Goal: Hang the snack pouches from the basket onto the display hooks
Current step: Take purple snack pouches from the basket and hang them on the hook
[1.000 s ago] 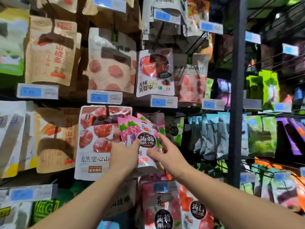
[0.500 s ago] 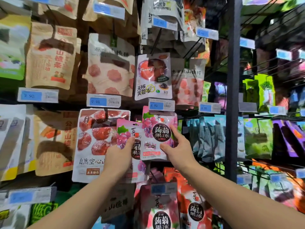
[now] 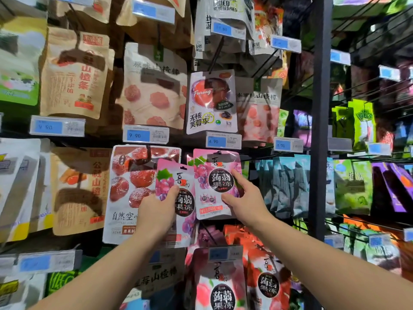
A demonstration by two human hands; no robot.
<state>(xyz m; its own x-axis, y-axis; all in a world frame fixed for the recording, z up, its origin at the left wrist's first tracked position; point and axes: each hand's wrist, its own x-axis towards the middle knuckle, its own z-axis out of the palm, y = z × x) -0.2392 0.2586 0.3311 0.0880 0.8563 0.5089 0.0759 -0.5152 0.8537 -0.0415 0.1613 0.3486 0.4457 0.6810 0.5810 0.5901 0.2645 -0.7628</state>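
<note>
Left hand (image 3: 156, 211): I'm gripping the spare pouch (image 3: 178, 198) by its lower left part. My thumb is lying across the front and my fingers are hidden behind it.
Spare pouch: pink pack with a grape print and a round black label. It's standing upright in my grip, not on any hook. It's overlapping the front of the red fruit pouch (image 3: 131, 186) and sitting just beside the left edge of the hung pouch (image 3: 214, 184).
Right hand (image 3: 245, 198): I'm pinching the hung pouch at its right edge. My index finger is pointing up along the front, my thumb is pressing the lower front, and my other fingers are curling at the edge.
Hung pouch: the same pink grape pack, hanging upright and facing me. Its top edge is sitting just under the 4.90 price tag (image 3: 223, 140). Something dark is showing at the top, but I can't tell whether the pouch is riding fully on the hook.
Above: the plum pouch (image 3: 211, 101) is hanging right over that price tag.
Below: the peach pouches (image 3: 221, 287) are hanging in the row under both my hands.
Right side: the teal pouches (image 3: 286, 186) are hanging packed together near my right hand. The black post (image 3: 319, 130) is running upright past them.
Arms: both my bare forearms are reaching up from the bottom edge.
</note>
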